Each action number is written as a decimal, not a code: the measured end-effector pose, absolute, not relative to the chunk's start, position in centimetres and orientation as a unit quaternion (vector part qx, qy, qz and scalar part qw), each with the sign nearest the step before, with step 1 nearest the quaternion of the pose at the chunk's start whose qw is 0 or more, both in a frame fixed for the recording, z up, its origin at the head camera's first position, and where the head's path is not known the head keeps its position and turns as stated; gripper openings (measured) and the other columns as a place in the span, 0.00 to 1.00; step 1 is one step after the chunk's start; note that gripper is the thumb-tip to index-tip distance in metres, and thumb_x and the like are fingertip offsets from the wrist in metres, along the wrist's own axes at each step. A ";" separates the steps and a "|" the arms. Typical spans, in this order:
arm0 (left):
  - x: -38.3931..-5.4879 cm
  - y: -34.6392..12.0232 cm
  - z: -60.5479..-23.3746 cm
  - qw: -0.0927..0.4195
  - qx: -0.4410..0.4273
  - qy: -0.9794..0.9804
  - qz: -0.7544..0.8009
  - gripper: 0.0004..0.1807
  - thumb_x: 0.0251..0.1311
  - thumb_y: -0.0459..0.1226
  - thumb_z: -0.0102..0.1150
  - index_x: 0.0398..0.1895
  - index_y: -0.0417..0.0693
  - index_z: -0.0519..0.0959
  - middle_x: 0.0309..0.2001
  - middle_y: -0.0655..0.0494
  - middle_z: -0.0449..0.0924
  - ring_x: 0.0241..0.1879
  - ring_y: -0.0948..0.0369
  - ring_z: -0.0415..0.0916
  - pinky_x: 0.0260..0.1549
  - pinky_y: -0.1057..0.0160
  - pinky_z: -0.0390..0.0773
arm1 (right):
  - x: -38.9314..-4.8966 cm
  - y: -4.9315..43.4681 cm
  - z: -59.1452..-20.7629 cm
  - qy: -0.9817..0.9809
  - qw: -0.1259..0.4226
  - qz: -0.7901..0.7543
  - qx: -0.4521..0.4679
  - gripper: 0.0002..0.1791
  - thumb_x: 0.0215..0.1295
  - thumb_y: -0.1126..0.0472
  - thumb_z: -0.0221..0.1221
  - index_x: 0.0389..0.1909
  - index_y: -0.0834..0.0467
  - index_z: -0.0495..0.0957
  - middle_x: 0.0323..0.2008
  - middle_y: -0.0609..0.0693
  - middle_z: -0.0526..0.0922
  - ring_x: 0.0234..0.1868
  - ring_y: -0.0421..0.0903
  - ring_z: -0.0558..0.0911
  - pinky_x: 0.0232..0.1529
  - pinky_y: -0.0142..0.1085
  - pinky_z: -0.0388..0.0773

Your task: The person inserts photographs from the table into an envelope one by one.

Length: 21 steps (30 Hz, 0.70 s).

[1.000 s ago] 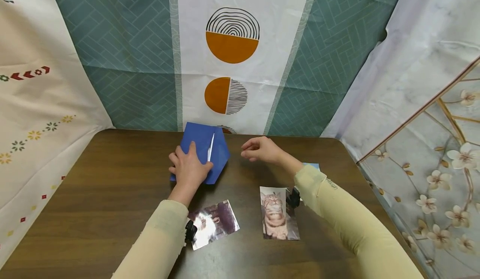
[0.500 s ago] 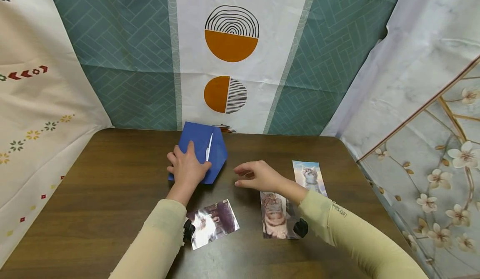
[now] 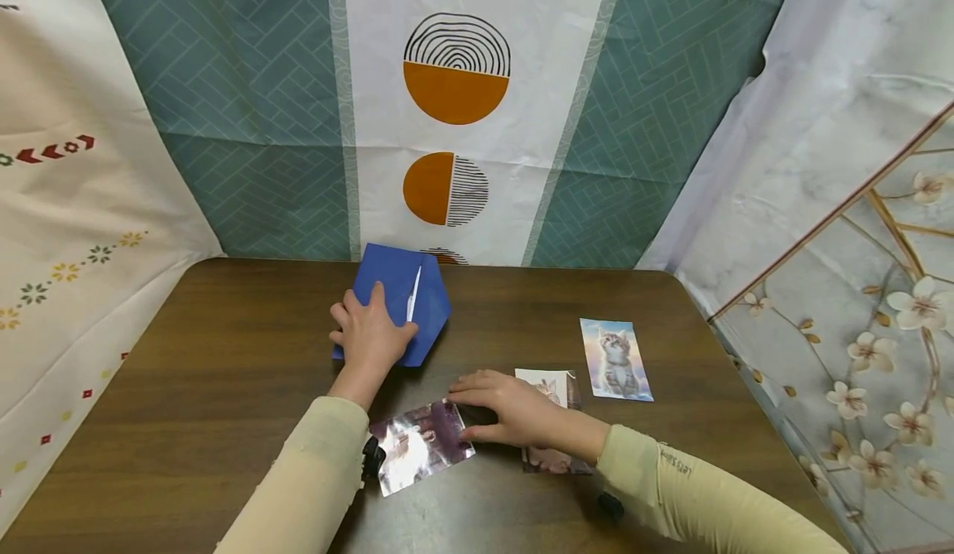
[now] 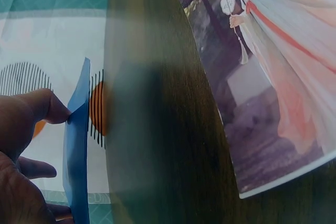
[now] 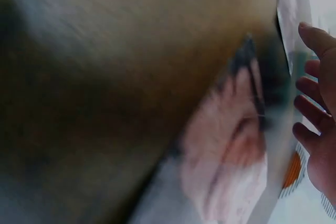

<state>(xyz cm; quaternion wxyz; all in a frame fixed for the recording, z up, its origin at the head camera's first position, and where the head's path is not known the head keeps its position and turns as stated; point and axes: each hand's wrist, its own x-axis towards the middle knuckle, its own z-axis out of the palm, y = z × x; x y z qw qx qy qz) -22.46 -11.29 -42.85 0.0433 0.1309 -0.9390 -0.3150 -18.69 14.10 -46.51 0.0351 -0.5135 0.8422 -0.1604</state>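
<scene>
My left hand (image 3: 368, 330) lies with spread fingers on a blue envelope (image 3: 432, 318) near the back of the table. A white strip shows in the envelope's slit beside the thumb. In the left wrist view the thumb and fingers touch one face of the envelope (image 4: 77, 150), seen nearly edge-on. Over the right edge of a glossy photo (image 3: 417, 446) of a robed figure hovers my right hand (image 3: 514, 413), thumb and fingers apart. Whether it touches the photo cannot be told. Beneath that hand and wrist, an orange cat photo (image 3: 550, 385) is partly hidden.
A grey kitten photo (image 3: 617, 361) lies farther right on the brown wooden table (image 3: 186, 405). A patterned curtain (image 3: 455, 140) hangs behind the table's far edge, with printed cloths at both sides.
My right hand has come down from near the envelope toward me, to the right edge of the robed-figure photo. The kitten photo is now fully uncovered. My left hand stays on the envelope.
</scene>
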 end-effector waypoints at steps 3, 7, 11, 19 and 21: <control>-22.4 -11.4 -42.9 0.043 0.130 -0.939 -0.315 0.51 0.64 0.48 0.74 0.84 0.41 0.59 0.79 0.22 0.47 0.75 0.27 0.45 0.61 0.21 0.61 | -18.2 14.1 -47.1 0.834 0.023 -0.158 -0.528 0.31 0.73 0.44 0.68 0.70 0.56 0.80 0.69 0.52 0.81 0.73 0.51 0.77 0.75 0.48 0.68; -22.3 -11.7 -42.9 0.040 0.131 -0.940 -0.313 0.51 0.64 0.48 0.73 0.84 0.41 0.59 0.79 0.22 0.46 0.75 0.27 0.44 0.61 0.21 0.60 | -17.8 14.2 -47.5 0.834 0.017 -0.155 -0.529 0.31 0.74 0.43 0.67 0.70 0.55 0.81 0.70 0.50 0.81 0.74 0.51 0.75 0.76 0.47 0.67; -22.3 -11.9 -43.1 0.035 0.134 -0.941 -0.310 0.51 0.65 0.48 0.73 0.85 0.42 0.58 0.79 0.23 0.46 0.75 0.27 0.44 0.61 0.21 0.59 | -17.7 14.2 -47.6 0.835 0.013 -0.148 -0.530 0.30 0.74 0.43 0.66 0.71 0.54 0.80 0.71 0.49 0.80 0.75 0.51 0.74 0.77 0.47 0.66; -22.2 -12.2 -43.2 0.036 0.130 -0.941 -0.312 0.51 0.64 0.49 0.73 0.84 0.42 0.58 0.79 0.23 0.46 0.75 0.27 0.43 0.61 0.21 0.59 | -18.4 14.7 -47.6 0.833 -0.009 -0.138 -0.536 0.29 0.72 0.44 0.69 0.69 0.53 0.83 0.69 0.48 0.81 0.74 0.51 0.75 0.74 0.47 0.70; -22.2 -12.3 -43.2 0.036 0.130 -0.940 -0.313 0.51 0.64 0.49 0.73 0.84 0.41 0.59 0.79 0.23 0.46 0.75 0.27 0.43 0.61 0.20 0.59 | -18.7 14.9 -47.5 0.833 -0.010 -0.137 -0.536 0.29 0.72 0.45 0.70 0.68 0.54 0.83 0.69 0.49 0.82 0.74 0.51 0.75 0.73 0.47 0.71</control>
